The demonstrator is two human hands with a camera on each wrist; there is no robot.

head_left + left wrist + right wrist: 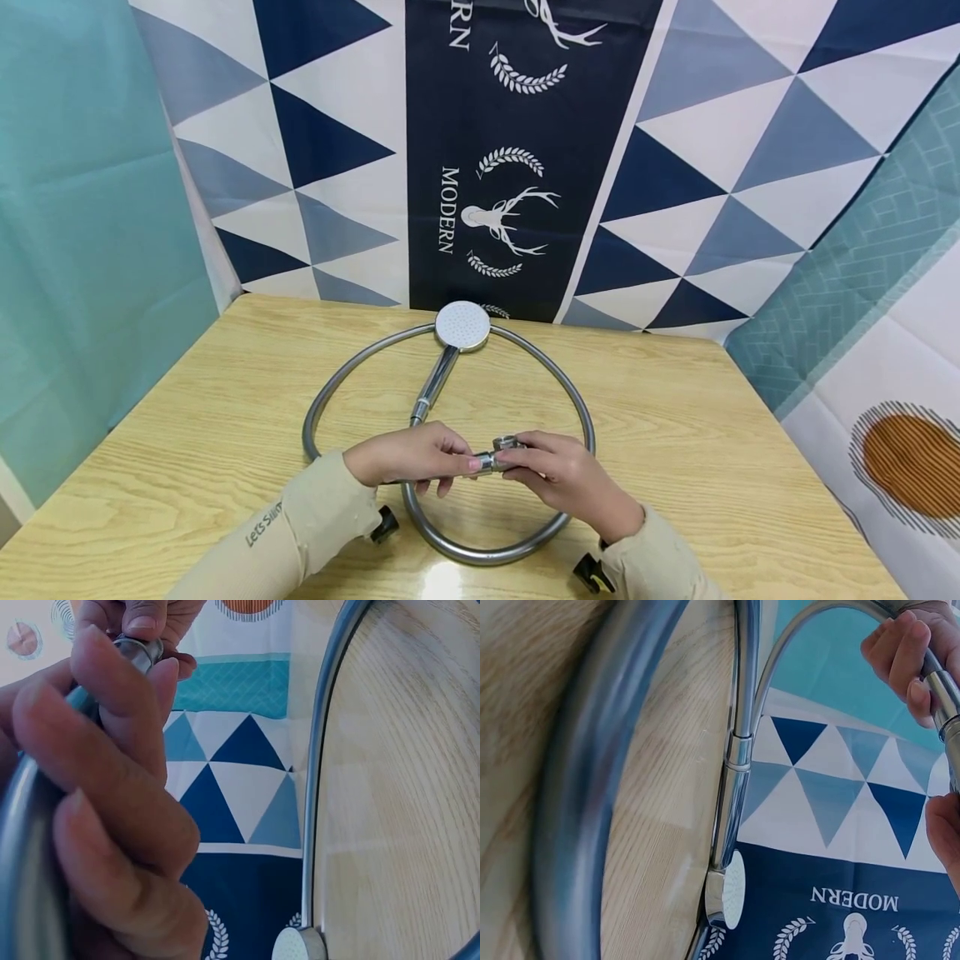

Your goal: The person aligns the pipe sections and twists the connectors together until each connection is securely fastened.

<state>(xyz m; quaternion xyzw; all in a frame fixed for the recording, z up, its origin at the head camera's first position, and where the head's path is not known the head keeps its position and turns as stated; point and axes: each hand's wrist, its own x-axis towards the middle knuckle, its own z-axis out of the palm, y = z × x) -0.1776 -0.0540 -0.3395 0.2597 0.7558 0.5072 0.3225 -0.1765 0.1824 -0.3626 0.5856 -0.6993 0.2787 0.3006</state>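
Note:
A metal shower hose (587,408) lies looped on the table, joined at one end to a round handheld shower head (462,326). My left hand (420,454) grips the hose's other end, just behind its chrome connector nut (485,462). In the right wrist view that nut (942,694) sits in line with the fitting. My right hand (566,475) pinches a small chrome fitting (506,442) between thumb and fingers. Nut and fitting meet above the table; how far they are threaded together cannot be seen. In the left wrist view, curled fingers (112,795) surround the hose.
The wooden table (675,433) carries the hose loop beneath and around both hands. A patterned cloth (337,167) hangs along the back edge, with teal cloth (90,208) at the left. Dark wrist-mounted devices (384,525) stick out below the sleeves.

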